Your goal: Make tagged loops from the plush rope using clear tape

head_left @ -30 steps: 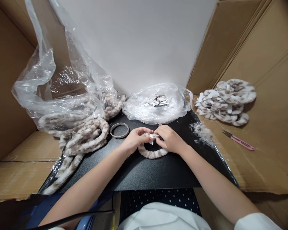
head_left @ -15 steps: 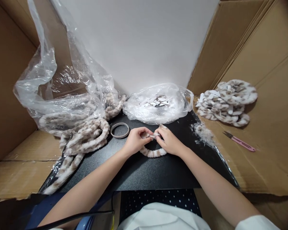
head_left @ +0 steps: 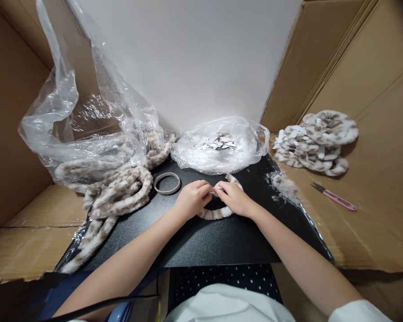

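A furry white-and-brown strip (head_left: 216, 213) curves in a loop on the black tabletop, in front of my body. My left hand (head_left: 192, 199) is closed at the loop's top, thumb and fingertips pinched together. From the other side my right hand (head_left: 234, 199) grips the strip, its fingertips almost touching the left ones. A bit of white shows between the fingertips; what it is I cannot make out. One furry part sticks up beyond the right hand. The fingers hide the point where the ends come together.
Left lies a heap of furry strips (head_left: 121, 192), partly under a clear plastic bag (head_left: 58, 107). Near it is a thin grey ring (head_left: 167, 183). A bag with tags (head_left: 218, 156) stands behind. Rightward are fluff (head_left: 284, 185), tagged furry loops (head_left: 322, 143) and pink snips (head_left: 336, 198).
My left hand has turned, its fingers curling over and hiding more of the pinched spot. My right hand has shifted slightly, and more of the furry part beyond it shows.
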Action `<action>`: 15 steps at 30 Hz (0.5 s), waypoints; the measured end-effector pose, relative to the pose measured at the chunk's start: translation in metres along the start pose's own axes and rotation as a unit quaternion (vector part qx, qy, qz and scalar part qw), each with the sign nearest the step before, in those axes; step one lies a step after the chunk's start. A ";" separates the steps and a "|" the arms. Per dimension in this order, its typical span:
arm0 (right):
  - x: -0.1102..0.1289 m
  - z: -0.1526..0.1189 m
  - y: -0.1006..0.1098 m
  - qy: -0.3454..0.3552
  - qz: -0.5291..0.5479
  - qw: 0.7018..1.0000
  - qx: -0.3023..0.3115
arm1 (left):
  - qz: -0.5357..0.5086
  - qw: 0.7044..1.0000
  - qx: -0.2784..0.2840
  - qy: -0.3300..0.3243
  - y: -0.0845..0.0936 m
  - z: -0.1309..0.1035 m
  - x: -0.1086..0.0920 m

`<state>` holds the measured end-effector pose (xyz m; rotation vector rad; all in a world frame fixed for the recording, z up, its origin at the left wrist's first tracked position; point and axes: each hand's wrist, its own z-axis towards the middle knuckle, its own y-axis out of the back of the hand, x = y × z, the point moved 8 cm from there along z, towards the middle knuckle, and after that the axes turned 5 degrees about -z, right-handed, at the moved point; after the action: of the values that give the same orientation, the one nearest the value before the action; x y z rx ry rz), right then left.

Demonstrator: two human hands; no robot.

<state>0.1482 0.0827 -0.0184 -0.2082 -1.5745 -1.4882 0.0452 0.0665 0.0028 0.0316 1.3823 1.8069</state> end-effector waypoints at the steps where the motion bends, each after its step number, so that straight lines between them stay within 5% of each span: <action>1: -0.001 0.000 -0.001 -0.009 0.007 1.000 0.006 | 0.032 0.999 -0.003 -0.012 0.000 0.000 -0.002; 9: -0.011 0.001 -0.006 -0.044 0.072 0.996 0.019 | 0.096 0.995 -0.018 -0.025 0.000 0.001 -0.009; 15: -0.019 0.002 0.005 -0.055 0.170 0.983 -0.048 | -0.044 0.993 -0.053 0.093 0.006 0.002 0.009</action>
<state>0.1609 0.0936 -0.0280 -0.5946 -1.4665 -1.3017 0.0366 0.0734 0.0039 -0.2563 1.3908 1.8420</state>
